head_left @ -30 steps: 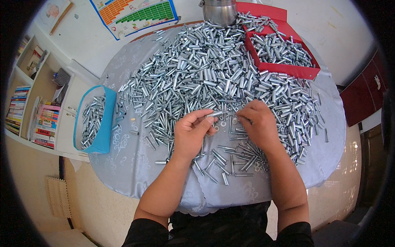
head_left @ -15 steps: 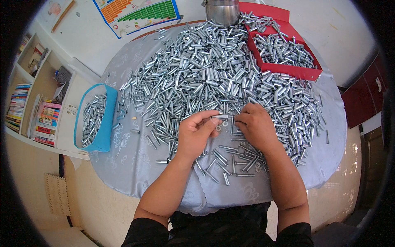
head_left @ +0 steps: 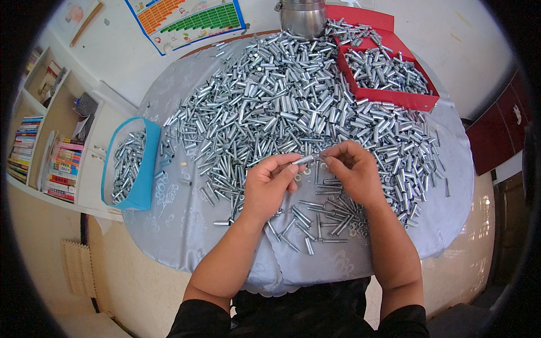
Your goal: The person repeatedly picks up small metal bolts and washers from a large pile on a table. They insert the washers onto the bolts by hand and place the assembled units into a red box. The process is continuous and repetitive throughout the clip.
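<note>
Between the thumb and fingers of my left hand (head_left: 266, 187) is a shiny metal sleeve (head_left: 305, 160), its free end pointing right. My right hand (head_left: 358, 173) is just beyond that end, thumb and forefinger pinched together. Whatever lies between those fingertips is too small to make out. Small washers and nuts (head_left: 307, 170) lie under the hands. Nearer to me, several loose bolts (head_left: 304, 217) rest on the grey tablecloth (head_left: 186, 242). A wide heap of metal sleeves and bolts (head_left: 282, 93) spreads beyond both hands.
At the left edge of the table stands a blue fabric bin (head_left: 145, 169) with metal pieces in it. A red box (head_left: 394, 99), also filled, sits at the far right beside a steel pot (head_left: 303, 21). A bookshelf (head_left: 67, 107) stands at the left.
My right hand has lifted slightly from the small parts and turned, its fingertips now near the sleeve's end. The left hand stays in place, with the sleeve tilted a little more.
</note>
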A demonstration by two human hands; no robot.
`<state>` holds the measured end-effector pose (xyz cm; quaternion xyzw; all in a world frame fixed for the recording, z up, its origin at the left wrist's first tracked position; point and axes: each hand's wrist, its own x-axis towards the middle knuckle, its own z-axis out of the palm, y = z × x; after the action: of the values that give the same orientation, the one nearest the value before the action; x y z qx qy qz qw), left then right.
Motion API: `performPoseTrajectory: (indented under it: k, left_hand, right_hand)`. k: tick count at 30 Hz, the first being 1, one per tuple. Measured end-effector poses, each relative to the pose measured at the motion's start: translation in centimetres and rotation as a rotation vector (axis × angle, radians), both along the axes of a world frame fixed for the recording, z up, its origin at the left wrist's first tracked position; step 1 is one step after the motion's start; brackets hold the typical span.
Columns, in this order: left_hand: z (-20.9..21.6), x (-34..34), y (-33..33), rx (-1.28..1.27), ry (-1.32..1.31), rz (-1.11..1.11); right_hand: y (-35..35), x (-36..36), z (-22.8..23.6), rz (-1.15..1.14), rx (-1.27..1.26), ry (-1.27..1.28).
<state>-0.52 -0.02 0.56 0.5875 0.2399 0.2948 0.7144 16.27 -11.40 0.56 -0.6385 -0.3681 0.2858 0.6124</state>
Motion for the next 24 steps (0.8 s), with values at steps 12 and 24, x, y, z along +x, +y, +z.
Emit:
performPoseTrajectory:
  k: [12,24]
  left_hand:
    - [-0.2,0.0,0.0,-0.005,0.005,-0.044]
    - [0.0,-0.1,0.2,-0.032,-0.024,-0.014]
  right_hand:
    - [0.0,-0.6,0.6,0.103,0.022,0.163]
    - [-0.3,0.2,1.4,-0.14,-0.059,-0.078]
